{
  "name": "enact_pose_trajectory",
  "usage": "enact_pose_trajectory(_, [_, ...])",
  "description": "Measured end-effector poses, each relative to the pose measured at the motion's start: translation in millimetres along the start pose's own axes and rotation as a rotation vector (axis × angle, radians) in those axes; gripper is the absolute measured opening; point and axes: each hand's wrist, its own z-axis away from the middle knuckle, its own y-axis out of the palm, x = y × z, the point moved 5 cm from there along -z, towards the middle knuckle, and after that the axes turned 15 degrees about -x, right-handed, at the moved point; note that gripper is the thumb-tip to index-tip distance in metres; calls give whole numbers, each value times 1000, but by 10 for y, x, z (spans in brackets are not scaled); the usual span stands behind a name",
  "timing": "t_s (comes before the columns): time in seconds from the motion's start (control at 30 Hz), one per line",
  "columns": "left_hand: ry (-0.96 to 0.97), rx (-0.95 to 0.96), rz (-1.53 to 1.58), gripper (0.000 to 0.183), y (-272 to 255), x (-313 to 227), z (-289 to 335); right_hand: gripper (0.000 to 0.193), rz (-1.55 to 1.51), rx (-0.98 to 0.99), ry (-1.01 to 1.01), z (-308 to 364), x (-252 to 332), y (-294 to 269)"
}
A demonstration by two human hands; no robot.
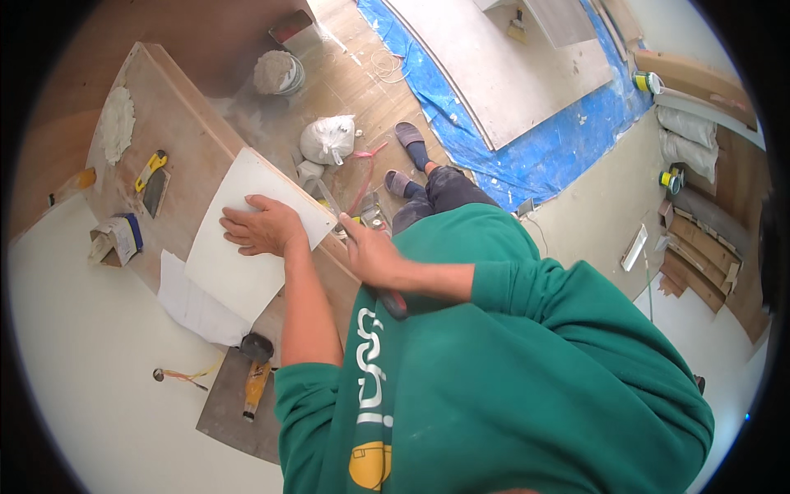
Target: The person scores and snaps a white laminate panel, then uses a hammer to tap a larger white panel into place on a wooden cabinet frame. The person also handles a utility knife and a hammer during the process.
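Observation:
My left hand (pixel 265 226) lies flat on a white board (pixel 226 272), its fingers spread. The board rests across a brown, dusty work surface (pixel 185 111) and reaches its near edge. My right hand (pixel 374 253) is closed round a tool with a narrow grey blade (pixel 329 199) and a red-and-black handle (pixel 393 305). The blade points away from me, close to the corner of the board; whether it touches the board I cannot tell. Teeth on the blade are too small to make out. A white sheet (pixel 193 300) lies partly under the board.
On the surface are a yellow utility knife (pixel 151 171), a scraper (pixel 155 194), a blob of plaster (pixel 117 123) and a small box (pixel 117 239). A yellow bottle (pixel 255 391) lies nearby. A bucket (pixel 292 76) and white bag (pixel 327 138) stand on the floor near blue sheeting (pixel 568 123).

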Motion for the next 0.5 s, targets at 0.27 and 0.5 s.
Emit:
enact_pose_trajectory(0.27, [18,-52,-9,62,41,55,-13,57,-27,49,-17,167,78,-110])
enact_pose_trajectory(0.5, [18,-31,-12,62,27,86,-12,56,-68,97,18,139,271,-127])
